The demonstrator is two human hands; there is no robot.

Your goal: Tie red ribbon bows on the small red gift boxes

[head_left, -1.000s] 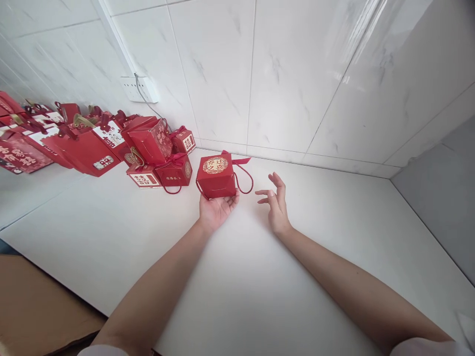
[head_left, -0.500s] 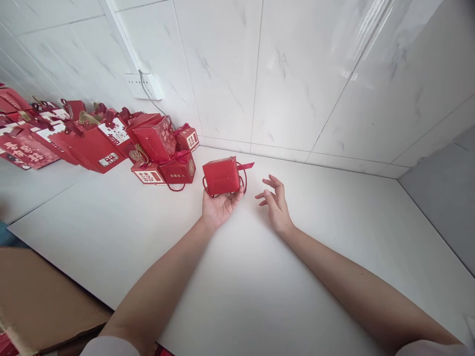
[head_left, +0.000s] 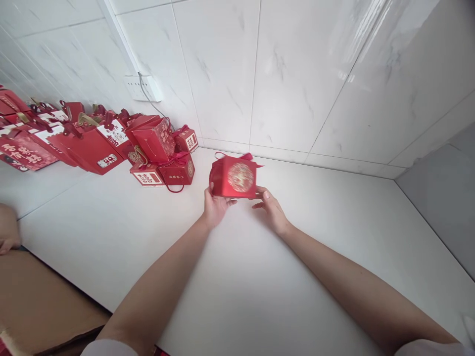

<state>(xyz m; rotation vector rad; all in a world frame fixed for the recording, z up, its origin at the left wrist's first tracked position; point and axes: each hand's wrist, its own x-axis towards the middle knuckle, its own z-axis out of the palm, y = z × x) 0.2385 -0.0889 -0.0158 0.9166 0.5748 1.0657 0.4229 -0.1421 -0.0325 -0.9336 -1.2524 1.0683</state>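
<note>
**Red gift box held between two hands over white counter**

Red card is filling the centre of the head view, where a small red gift box with a round gold emblem on its near face is being held just above a white counter. The left hand is gripping the box at its left side, thumb lying up along the near left edge and fingers curling underneath. The right hand is meeting the box at its lower right corner, fingertips touching the bottom edge, the fingers loosely curved rather than closed around it. A red ribbon and cord handle are sticking up from the far top of the box.

To the left, a cluster of red gift boxes and bags is standing along the white tiled wall, the nearest of them sitting close to the held box but apart from it. A wall socket with a cable running down from it is showing above the cluster. At the near left, a brown cardboard surface is lying below the counter edge, and part of another person's hand is resting at the left border.
</note>
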